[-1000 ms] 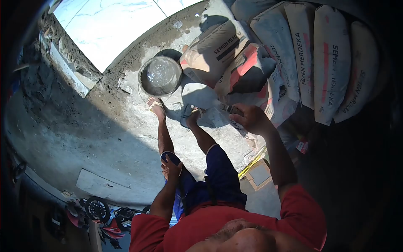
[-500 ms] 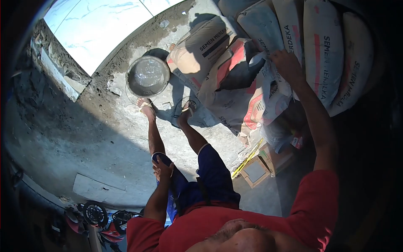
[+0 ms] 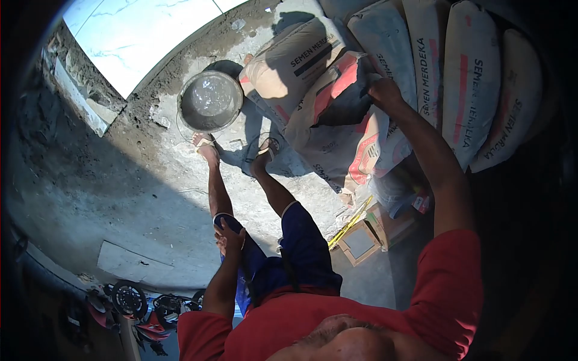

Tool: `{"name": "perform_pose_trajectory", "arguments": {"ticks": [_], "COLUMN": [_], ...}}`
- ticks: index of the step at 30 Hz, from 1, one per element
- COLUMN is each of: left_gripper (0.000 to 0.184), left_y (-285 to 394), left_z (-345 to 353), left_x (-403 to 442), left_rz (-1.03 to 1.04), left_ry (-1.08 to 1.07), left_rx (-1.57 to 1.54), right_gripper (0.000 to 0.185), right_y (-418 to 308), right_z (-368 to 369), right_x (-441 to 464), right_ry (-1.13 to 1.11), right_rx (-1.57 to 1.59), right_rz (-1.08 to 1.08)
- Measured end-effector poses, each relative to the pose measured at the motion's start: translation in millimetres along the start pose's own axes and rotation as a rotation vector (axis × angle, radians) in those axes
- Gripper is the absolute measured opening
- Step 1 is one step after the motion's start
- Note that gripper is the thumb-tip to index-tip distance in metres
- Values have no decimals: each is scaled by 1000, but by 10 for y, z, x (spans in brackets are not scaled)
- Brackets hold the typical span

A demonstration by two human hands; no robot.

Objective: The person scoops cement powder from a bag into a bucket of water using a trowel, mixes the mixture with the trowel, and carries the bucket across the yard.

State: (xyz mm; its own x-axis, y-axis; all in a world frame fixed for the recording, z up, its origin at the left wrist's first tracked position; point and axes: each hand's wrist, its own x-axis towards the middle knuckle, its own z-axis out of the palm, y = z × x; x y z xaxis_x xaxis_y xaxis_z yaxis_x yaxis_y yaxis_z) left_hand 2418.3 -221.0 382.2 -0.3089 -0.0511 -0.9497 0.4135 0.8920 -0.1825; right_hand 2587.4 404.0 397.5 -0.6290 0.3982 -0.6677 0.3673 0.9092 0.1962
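My right hand (image 3: 385, 93) is closed at the rim of a torn-open cement bag (image 3: 361, 141), its fingertips partly hidden by the paper. The bag gapes, with red print on its folded flap and a dark inside. My left hand (image 3: 230, 237) lies on my thigh above the knee, fingers spread and holding nothing. On the floor by my feet stands a round bucket (image 3: 235, 117) with some wet-looking grey content. A closed cement bag (image 3: 283, 66) lies just beyond the torn one.
Several full cement bags (image 3: 472, 84) lean in a row at the right. A small cardboard frame (image 3: 360, 242) and a yellow strip (image 3: 349, 222) lie on the floor. White tiles (image 3: 132, 36) border rough concrete at the upper left. Motorbike parts (image 3: 129, 299) show at the lower left.
My right hand has moved left, bringing the bag's torn edge in towards the opening. My left hand stays on the thigh. The view has shifted slightly.
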Motion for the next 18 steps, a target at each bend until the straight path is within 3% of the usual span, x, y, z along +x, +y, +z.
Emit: {"name": "perform_pose_trajectory", "arguments": {"ticks": [2,4,11,18], "left_gripper": [97,97,98,97], "left_y": [10,14,-4,-28], "left_z": [-16,-27,-58,-35], "left_x": [3,-2,12,21], "left_rz": [-11,-19,-11,-8], "left_ry": [-11,-22,-21,-9], "left_rx": [6,13,13,19], "right_gripper": [12,11,12,16], "right_y": [4,-96,-326,-437], "right_z": [87,11,-21,-220], "right_x": [-8,3,-3,152], "right_ry": [23,-238,-198,-376], "right_rx": [69,9,-78,-49], "right_rz": [-56,-126,-190,-177]}}
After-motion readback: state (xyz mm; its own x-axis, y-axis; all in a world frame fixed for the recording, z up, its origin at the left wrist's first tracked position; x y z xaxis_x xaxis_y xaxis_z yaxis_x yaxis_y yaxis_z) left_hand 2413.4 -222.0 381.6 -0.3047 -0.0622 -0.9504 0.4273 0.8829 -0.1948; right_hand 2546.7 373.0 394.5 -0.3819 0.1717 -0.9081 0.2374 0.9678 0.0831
